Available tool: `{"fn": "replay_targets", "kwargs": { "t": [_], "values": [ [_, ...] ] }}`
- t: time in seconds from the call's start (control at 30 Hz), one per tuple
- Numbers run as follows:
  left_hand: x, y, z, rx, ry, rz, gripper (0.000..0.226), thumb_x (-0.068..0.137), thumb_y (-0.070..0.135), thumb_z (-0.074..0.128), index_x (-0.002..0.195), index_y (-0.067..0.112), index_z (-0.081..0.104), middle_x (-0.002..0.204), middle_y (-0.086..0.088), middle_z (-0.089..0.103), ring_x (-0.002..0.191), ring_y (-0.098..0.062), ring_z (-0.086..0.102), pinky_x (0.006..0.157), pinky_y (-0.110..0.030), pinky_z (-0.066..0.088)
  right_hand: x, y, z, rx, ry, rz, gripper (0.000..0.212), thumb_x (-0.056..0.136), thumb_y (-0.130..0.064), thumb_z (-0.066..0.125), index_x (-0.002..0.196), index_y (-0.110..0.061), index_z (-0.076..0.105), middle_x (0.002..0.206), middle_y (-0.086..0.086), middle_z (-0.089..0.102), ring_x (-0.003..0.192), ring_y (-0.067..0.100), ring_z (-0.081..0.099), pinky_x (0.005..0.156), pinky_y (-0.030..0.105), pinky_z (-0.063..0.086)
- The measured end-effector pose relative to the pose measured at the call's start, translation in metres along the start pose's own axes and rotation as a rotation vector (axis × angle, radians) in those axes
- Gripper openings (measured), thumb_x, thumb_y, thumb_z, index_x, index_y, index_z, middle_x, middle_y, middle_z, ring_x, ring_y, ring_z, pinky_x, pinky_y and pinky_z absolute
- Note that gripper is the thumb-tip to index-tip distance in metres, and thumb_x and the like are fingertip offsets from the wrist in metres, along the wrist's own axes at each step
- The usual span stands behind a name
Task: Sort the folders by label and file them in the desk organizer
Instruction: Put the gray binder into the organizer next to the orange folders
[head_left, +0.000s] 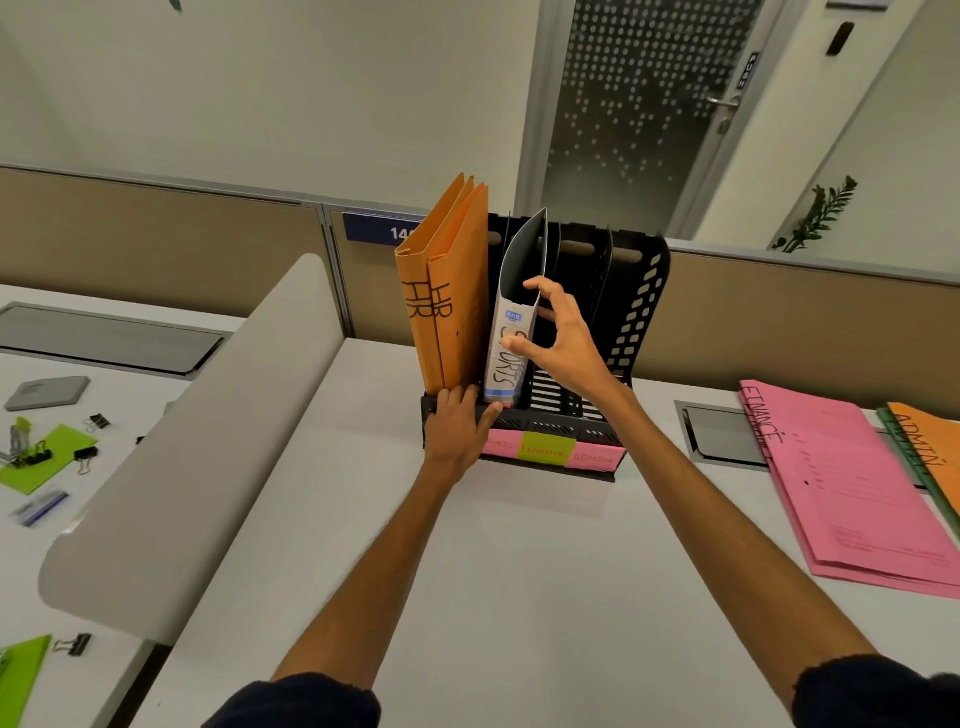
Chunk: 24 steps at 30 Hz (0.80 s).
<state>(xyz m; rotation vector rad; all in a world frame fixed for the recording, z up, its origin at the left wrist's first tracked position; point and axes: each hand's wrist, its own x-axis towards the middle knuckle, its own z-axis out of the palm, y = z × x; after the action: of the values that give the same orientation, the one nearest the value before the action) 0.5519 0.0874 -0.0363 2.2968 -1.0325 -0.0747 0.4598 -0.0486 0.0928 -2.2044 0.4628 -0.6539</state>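
Note:
A black desk organizer (636, 322) stands on the white desk, with pink and green slot labels along its front edge. Two orange folders marked HR (444, 291) stand upright in its leftmost slot. Beside them a white box file marked SPORTS (511, 364) stands in the second slot. My right hand (558, 338) grips the box file's open front edge, thumb on its spine. My left hand (460, 426) presses flat on the organizer's front left corner, holding nothing. To the right lie a pink FINANCE folder stack (852, 499) and an orange ADMIN folder (930, 447).
A curved grey divider (208, 441) borders the desk on the left. Beyond it lie binder clips (85, 457), green sheets (41, 462) and a grey pad. A cable hatch (722, 434) sits right of the organizer. Beige partition panels run behind.

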Motion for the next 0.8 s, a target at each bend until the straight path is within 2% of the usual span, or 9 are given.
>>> {"fn": "replay_targets", "kwargs": {
  "t": [0.17, 0.3, 0.43, 0.5, 0.63, 0.8],
  "values": [
    [-0.004, 0.009, 0.0, 0.01, 0.006, -0.066, 0.05, 0.098, 0.052, 0.038, 0.135, 0.02, 0.048, 0.129, -0.004, 0.051, 0.121, -0.019, 0.044, 0.091, -0.036, 0.05, -0.001, -0.001, 0.0, -0.047, 0.006, 0.034, 0.071, 0.079, -0.043, 0.074, 0.135, -0.042, 0.031, 0.139, 0.005, 0.037, 0.129, 0.025, 0.043, 0.094, 0.051, 0.053],
    [-0.01, 0.02, -0.004, -0.018, -0.006, -0.093, 0.049, 0.1, 0.045, 0.041, 0.141, 0.019, 0.043, 0.133, -0.006, 0.047, 0.124, -0.021, 0.045, 0.098, -0.038, 0.048, -0.009, -0.011, -0.001, -0.074, -0.008, 0.054, 0.077, 0.085, -0.042, 0.069, 0.146, -0.043, 0.022, 0.147, 0.009, 0.036, 0.133, 0.028, 0.043, 0.098, 0.053, 0.05],
    [-0.018, 0.025, -0.012, -0.095, -0.031, -0.076, 0.05, 0.099, 0.039, 0.047, 0.144, 0.018, 0.039, 0.139, -0.006, 0.045, 0.129, -0.022, 0.044, 0.104, -0.04, 0.044, -0.024, -0.017, -0.007, -0.069, -0.057, 0.043, 0.08, 0.092, -0.026, 0.065, 0.151, -0.042, 0.013, 0.152, 0.006, 0.034, 0.136, 0.027, 0.042, 0.1, 0.057, 0.047],
    [-0.023, 0.027, -0.017, -0.109, -0.042, -0.062, 0.053, 0.099, 0.037, 0.049, 0.146, 0.017, 0.037, 0.141, -0.005, 0.044, 0.131, -0.022, 0.043, 0.106, -0.04, 0.043, -0.033, -0.019, -0.01, -0.075, -0.06, 0.041, 0.08, 0.092, -0.019, 0.064, 0.152, -0.039, 0.014, 0.153, 0.003, 0.033, 0.136, 0.025, 0.042, 0.099, 0.058, 0.047],
    [-0.039, 0.035, -0.026, -0.16, -0.024, -0.039, 0.058, 0.097, 0.033, 0.054, 0.147, 0.016, 0.033, 0.145, -0.005, 0.042, 0.134, -0.022, 0.041, 0.106, -0.04, 0.043, -0.049, -0.025, -0.014, -0.088, -0.002, 0.037, 0.079, 0.09, -0.017, 0.066, 0.151, -0.034, 0.018, 0.154, 0.002, 0.032, 0.133, 0.023, 0.044, 0.101, 0.053, 0.048],
    [-0.061, 0.053, -0.034, -0.177, 0.019, -0.003, 0.057, 0.096, 0.032, 0.056, 0.146, 0.014, 0.034, 0.146, -0.007, 0.042, 0.134, -0.023, 0.041, 0.107, -0.04, 0.042, -0.075, -0.027, -0.026, -0.059, 0.099, 0.104, 0.075, 0.09, -0.017, 0.067, 0.15, -0.029, 0.024, 0.147, 0.01, 0.041, 0.128, 0.026, 0.049, 0.102, 0.045, 0.048]
  ]
}}
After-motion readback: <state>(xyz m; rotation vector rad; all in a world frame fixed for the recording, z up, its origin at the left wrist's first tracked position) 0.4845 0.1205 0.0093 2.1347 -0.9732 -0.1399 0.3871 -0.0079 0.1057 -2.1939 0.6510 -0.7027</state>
